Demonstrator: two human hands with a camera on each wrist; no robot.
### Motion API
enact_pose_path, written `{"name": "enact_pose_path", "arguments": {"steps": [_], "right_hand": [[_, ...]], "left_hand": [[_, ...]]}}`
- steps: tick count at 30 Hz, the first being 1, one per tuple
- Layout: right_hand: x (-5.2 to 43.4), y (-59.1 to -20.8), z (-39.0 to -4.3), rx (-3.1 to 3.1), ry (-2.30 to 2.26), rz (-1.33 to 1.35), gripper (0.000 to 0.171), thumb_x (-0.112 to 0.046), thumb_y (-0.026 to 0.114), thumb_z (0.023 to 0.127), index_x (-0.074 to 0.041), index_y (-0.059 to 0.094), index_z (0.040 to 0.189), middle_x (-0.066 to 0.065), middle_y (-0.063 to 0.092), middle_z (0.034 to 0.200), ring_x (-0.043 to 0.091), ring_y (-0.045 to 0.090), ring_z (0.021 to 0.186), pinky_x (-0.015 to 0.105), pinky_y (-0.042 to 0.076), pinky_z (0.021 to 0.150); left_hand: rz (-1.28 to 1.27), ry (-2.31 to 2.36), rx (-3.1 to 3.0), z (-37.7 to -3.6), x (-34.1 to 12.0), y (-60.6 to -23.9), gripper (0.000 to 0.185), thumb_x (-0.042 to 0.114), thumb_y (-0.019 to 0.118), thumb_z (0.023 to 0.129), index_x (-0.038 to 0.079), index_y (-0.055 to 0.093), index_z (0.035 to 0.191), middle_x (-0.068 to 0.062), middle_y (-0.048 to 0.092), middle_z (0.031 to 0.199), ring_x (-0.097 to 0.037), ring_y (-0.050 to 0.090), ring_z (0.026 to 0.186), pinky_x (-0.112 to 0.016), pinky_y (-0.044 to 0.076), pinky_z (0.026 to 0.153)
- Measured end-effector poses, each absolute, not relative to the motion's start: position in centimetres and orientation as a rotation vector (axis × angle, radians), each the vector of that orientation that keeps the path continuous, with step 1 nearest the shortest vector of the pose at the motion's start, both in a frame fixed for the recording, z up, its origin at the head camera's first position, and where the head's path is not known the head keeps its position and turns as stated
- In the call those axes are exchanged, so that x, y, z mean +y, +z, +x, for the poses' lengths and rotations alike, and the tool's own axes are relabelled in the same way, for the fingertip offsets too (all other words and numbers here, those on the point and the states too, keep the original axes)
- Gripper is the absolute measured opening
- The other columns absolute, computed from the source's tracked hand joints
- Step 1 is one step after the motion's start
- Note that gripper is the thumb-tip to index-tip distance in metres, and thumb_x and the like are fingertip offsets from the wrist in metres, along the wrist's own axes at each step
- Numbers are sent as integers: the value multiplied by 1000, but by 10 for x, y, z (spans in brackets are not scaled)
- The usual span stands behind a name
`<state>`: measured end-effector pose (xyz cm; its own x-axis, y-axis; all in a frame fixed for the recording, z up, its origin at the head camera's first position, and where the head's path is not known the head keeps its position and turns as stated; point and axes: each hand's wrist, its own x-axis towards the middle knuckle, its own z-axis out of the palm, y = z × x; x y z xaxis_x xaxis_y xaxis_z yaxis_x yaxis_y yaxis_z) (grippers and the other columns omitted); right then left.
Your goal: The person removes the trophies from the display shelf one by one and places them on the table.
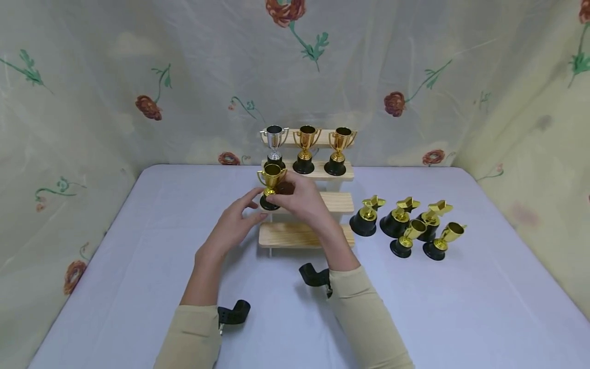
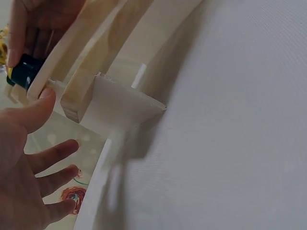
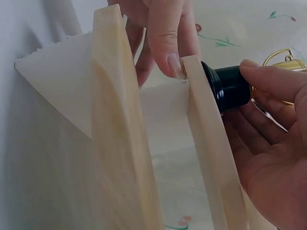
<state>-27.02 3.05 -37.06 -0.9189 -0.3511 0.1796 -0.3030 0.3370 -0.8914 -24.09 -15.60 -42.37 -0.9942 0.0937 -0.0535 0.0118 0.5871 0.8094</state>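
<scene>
A three-step wooden shelf [image 1: 304,236] stands mid-table. A gold cup trophy [image 1: 271,185] with a black base stands at the left end of its middle step. My right hand [image 1: 288,197] grips that black base [image 3: 230,86], thumb and fingers curled round it. My left hand [image 1: 251,207] is just left of the trophy with its fingers spread. One of its fingertips [image 3: 165,57] presses the middle step's edge beside the base. In the left wrist view the left hand [image 2: 29,163] is open next to the shelf's end [image 2: 81,91], and the base [image 2: 21,72] shows behind it.
The top step carries a silver trophy [image 1: 274,143] and two gold ones [image 1: 305,146] [image 1: 338,148]. Several gold trophies [image 1: 405,225] with black bases, some with stars on top, stand on the lilac tablecloth [image 1: 461,307] to the right. Floral cloth walls the table in.
</scene>
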Motion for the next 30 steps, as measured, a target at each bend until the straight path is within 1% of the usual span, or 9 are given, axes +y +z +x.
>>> {"name": "enact_pose_path", "arguments": {"steps": [4, 7, 11, 13, 21, 26, 30], "right_hand": [[37, -368, -270, 2538, -1679, -598, 33, -12, 79, 83, -8, 68, 114, 10, 70, 110, 23, 68, 99, 35, 57, 85], [42, -367, -269, 2546, -1689, -595, 31, -11, 79, 82, -7, 69, 111, 11, 71, 108, 23, 68, 98, 35, 57, 85], [47, -367, -268, 2544, -1702, -578, 30, -12, 79, 82, -6, 69, 110, 11, 71, 108, 23, 68, 98, 33, 57, 84], [51, -366, -267, 2533, -1717, -565, 30, -12, 79, 82, -6, 68, 109, 11, 71, 108, 23, 68, 98, 32, 56, 83], [66, -365, -262, 2534, -1731, -538, 31, -12, 78, 83, -6, 68, 111, 12, 70, 110, 25, 68, 102, 32, 56, 82], [76, -364, -260, 2565, -1692, -532, 33, -13, 79, 83, -7, 68, 114, 11, 69, 112, 25, 68, 103, 36, 57, 86], [85, -363, -259, 2594, -1670, -500, 32, -13, 79, 82, -7, 68, 111, 11, 70, 112, 26, 69, 104, 37, 57, 86]], "left_hand": [[114, 1385, 2710, -241, -155, -422, 62, 49, 66, 92, 56, 34, 145, -2, 55, 136, -32, 49, 131, -58, 45, 99], [125, 1386, 2695, -241, -154, -421, 65, 57, 66, 89, 56, 33, 145, -2, 54, 138, -32, 50, 129, -56, 47, 96], [106, 1373, 2694, -241, -155, -421, 72, 70, 62, 84, 55, 32, 147, 0, 54, 137, -29, 51, 127, -50, 48, 93], [89, 1368, 2702, -241, -155, -423, 74, 73, 61, 82, 54, 31, 148, 0, 54, 136, -28, 50, 127, -49, 47, 93], [78, 1386, 2700, -241, -155, -425, 69, 66, 63, 86, 54, 33, 147, -1, 55, 136, -30, 45, 134, -55, 44, 99], [54, 1411, 2690, -241, -154, -424, 70, 67, 65, 84, 54, 35, 146, -1, 56, 136, -30, 47, 133, -54, 44, 97], [51, 1438, 2692, -242, -154, -424, 71, 65, 67, 83, 51, 38, 146, -2, 57, 135, -31, 46, 134, -53, 45, 96]]}}
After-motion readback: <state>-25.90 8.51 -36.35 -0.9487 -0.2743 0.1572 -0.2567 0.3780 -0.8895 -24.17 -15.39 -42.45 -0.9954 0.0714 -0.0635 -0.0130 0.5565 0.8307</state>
